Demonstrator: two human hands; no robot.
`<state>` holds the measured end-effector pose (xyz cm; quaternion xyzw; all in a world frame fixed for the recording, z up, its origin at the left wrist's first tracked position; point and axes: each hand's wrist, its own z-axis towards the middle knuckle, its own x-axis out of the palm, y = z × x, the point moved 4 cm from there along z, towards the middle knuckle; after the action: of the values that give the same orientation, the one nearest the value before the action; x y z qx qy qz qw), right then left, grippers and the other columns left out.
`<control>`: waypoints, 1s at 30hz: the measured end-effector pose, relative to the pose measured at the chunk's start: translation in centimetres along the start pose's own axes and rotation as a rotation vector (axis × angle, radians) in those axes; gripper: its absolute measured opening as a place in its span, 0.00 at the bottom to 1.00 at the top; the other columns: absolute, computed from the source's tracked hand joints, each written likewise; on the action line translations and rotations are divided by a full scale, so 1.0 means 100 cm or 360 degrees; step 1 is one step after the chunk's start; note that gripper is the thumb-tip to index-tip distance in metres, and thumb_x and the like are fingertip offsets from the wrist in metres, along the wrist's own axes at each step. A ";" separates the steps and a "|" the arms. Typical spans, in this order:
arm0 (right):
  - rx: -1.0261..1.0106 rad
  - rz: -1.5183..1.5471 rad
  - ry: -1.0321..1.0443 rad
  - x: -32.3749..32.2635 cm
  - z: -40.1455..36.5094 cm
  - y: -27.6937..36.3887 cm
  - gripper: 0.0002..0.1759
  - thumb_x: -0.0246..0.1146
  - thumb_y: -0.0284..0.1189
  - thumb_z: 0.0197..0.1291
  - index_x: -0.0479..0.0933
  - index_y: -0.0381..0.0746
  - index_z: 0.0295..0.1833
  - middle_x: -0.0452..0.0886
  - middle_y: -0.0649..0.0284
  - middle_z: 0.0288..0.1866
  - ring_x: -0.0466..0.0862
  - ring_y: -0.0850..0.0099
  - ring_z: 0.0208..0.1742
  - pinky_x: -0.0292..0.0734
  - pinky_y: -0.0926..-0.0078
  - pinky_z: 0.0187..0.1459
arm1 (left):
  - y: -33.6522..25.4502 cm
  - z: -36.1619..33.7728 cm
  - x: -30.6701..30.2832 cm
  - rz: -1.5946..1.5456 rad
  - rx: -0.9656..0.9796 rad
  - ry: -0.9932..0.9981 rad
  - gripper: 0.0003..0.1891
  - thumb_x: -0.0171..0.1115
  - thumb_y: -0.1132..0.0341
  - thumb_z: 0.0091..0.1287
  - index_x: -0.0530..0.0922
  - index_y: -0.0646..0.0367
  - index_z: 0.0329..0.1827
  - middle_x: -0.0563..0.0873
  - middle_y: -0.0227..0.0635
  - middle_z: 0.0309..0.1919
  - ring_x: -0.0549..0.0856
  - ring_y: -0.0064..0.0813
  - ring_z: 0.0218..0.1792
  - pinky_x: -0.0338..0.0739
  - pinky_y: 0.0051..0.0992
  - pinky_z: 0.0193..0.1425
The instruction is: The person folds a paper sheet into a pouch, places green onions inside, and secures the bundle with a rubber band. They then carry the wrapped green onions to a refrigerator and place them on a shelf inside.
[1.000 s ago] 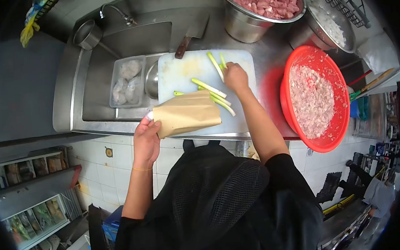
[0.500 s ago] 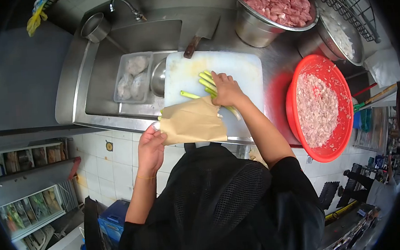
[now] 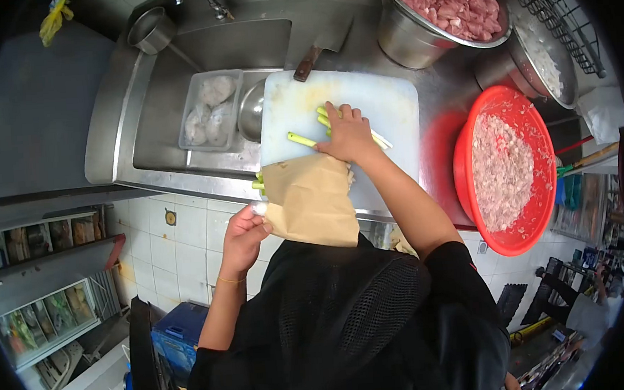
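Observation:
My left hand (image 3: pixel 245 236) pinches the lower left corner of a sheet of brown paper (image 3: pixel 314 205), which hangs over the near edge of the white cutting board (image 3: pixel 385 101). Green ends of stalks (image 3: pixel 258 182) stick out past the paper's left side. On the board, my right hand (image 3: pixel 351 134) is curled over several green-and-white scallion stalks (image 3: pixel 301 139), its thumb against one and its fingers bent round the others. Their pale ends show beyond the hand on the right. The palm hides the middle of the bunch.
A cleaver (image 3: pixel 306 63) lies behind the board. To the left, the sink (image 3: pixel 150 126) holds a plastic tub (image 3: pixel 237 85) of bagged items and a metal bowl (image 3: pixel 251 113). A red basin (image 3: pixel 460 164) of minced meat stands right, a pot of sliced meat (image 3: pixel 410 42) behind.
The brown paper and my left hand have come lower, nearer my body. My right hand has closed further over the stalks, whose pale ends now point right on the board.

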<state>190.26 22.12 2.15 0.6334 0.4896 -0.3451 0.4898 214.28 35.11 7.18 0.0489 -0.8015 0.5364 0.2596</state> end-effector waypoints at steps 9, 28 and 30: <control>-0.0154 -0.0089 -0.0234 0.020 0.004 -0.050 0.45 0.67 0.30 0.42 0.59 0.40 0.71 0.68 0.51 0.58 0.69 0.53 0.60 0.67 0.59 0.59 | 0.003 -0.003 -0.006 0.0079 0.0007 0.0016 0.18 0.53 0.80 0.61 0.74 0.68 0.56 0.85 0.41 0.47 0.83 0.26 0.47 0.73 0.25 0.56; 0.0315 0.0062 -0.0260 0.007 -0.021 -0.097 0.22 0.63 0.28 0.46 0.69 0.38 0.50 0.80 0.50 0.42 0.81 0.50 0.44 0.77 0.56 0.46 | -0.009 0.023 0.003 -0.0127 0.0083 0.0014 0.19 0.55 0.77 0.60 0.73 0.67 0.56 0.83 0.42 0.51 0.81 0.31 0.53 0.70 0.31 0.62; 0.0299 0.0169 -0.0335 -0.008 -0.023 -0.101 0.22 0.62 0.27 0.46 0.69 0.37 0.49 0.80 0.49 0.41 0.82 0.51 0.43 0.77 0.56 0.45 | -0.011 0.022 0.004 -0.0088 0.0092 -0.0011 0.19 0.56 0.76 0.60 0.72 0.67 0.56 0.83 0.42 0.51 0.81 0.31 0.53 0.70 0.30 0.62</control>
<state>180.30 24.49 0.67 0.6619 0.3669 -0.4274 0.4946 213.50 32.79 7.62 0.0804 -0.7849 0.5520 0.2700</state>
